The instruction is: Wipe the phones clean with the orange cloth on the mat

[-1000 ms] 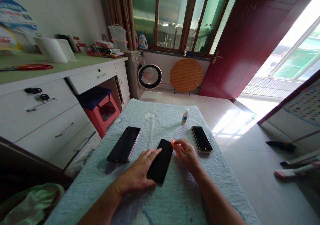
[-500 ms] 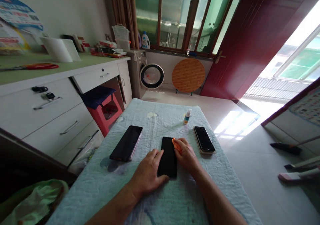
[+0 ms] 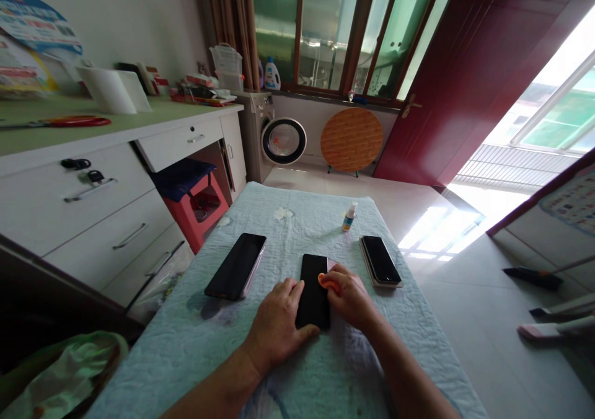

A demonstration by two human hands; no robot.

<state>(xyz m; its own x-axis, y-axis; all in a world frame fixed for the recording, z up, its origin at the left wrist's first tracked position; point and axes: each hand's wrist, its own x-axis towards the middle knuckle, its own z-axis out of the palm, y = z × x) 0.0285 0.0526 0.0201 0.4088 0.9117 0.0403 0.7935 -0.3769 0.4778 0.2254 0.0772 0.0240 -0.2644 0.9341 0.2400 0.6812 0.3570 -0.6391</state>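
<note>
A black smartphone [image 3: 312,298] lies screen up on the light-blue quilted cloth [image 3: 288,224] in front of me. My left hand [image 3: 279,317] grips it, fingers along its left edge and thumb at the bottom edge. Pinched in my right hand [image 3: 348,295] is a small orange cloth [image 3: 327,281], pressed to the right side of the screen. Most of the cloth is hidden by the fingers. A second smartphone [image 3: 236,266] rests to the left, and a third phone [image 3: 380,259] lies on a pale case or box to the right. Beyond stands a small spray bottle [image 3: 348,217], upright.
On the left are a white drawer desk [image 3: 97,186] and a red stool [image 3: 202,205] with a dark cushion. A washing machine [image 3: 255,134] with its round door swung out and a round wooden tabletop [image 3: 352,140] stand behind. A bin [image 3: 69,375] sits at lower left.
My right hand has slid the orange cloth a little way down the phone's screen toward me. My left hand stays at the phone's left edge.
</note>
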